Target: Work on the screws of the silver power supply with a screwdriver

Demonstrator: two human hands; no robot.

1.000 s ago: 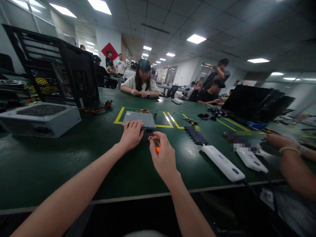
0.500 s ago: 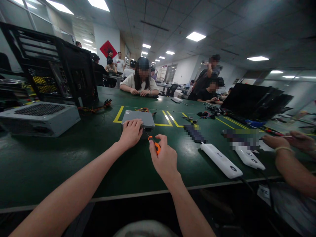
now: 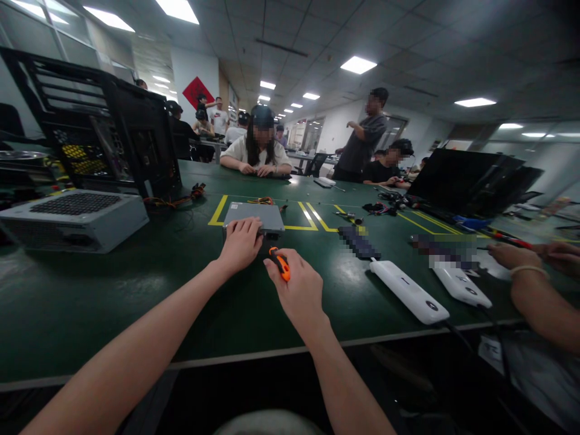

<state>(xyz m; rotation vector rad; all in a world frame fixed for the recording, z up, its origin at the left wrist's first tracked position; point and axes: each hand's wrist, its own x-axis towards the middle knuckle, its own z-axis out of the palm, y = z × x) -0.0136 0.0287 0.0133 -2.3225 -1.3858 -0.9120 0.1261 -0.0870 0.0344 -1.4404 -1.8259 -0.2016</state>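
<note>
A grey metal computer power supply lies on the green table in front of me, its cables emerging behind. My left hand is over its near left part, fingers bent across the top and holding it. In my right hand is an orange and black screwdriver, its handle within the curled fingers and the thumb alongside. The tool points at the near face of the power supply, just below a dark socket. Its tip is too small to make out, so I cannot tell whether it touches.
At left stand a second power supply and an open black computer case. White power banks lie to the right, near a co-worker's hands. A dark monitor stands beyond them. Another person sits across the table.
The screwdriver has turned in my right hand, and my thumb has shifted lower along its handle. My left hand stays on the power supply. A standing person in the background has moved left.
</note>
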